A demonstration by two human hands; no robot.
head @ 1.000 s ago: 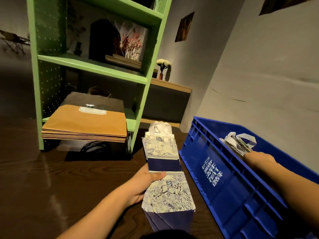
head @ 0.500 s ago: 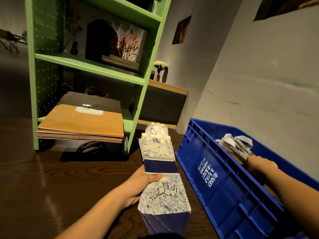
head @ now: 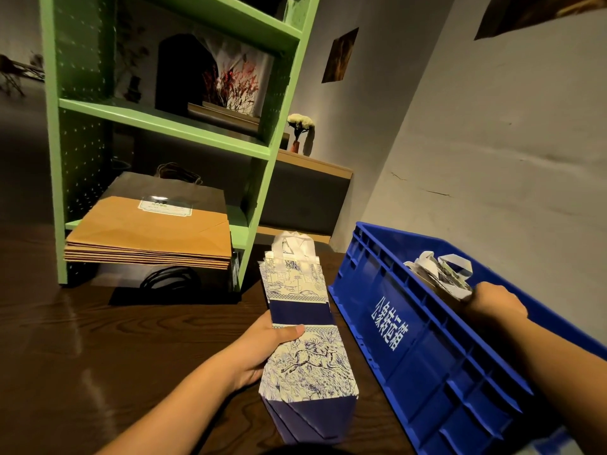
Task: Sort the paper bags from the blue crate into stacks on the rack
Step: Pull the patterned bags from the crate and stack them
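Still unchanged: left hand (head: 262, 351) grips the flat blue-and-white printed paper bags (head: 307, 369); right hand (head: 492, 307) clasps folded white-handled bags (head: 441, 277) inside the blue plastic crate (head: 427, 366). Transfer pending.

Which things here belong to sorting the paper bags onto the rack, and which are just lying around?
Job: blue crate; patterned bags in left hand; crate bags in right hand; brown bag stack; green rack.
Lying about: flower vase; framed picture; wall photo.

L grip (head: 259, 351), R grip (head: 492, 305): bare | forearms (head: 184, 399) bare | btm dark patch (head: 289, 451), poss. clothing
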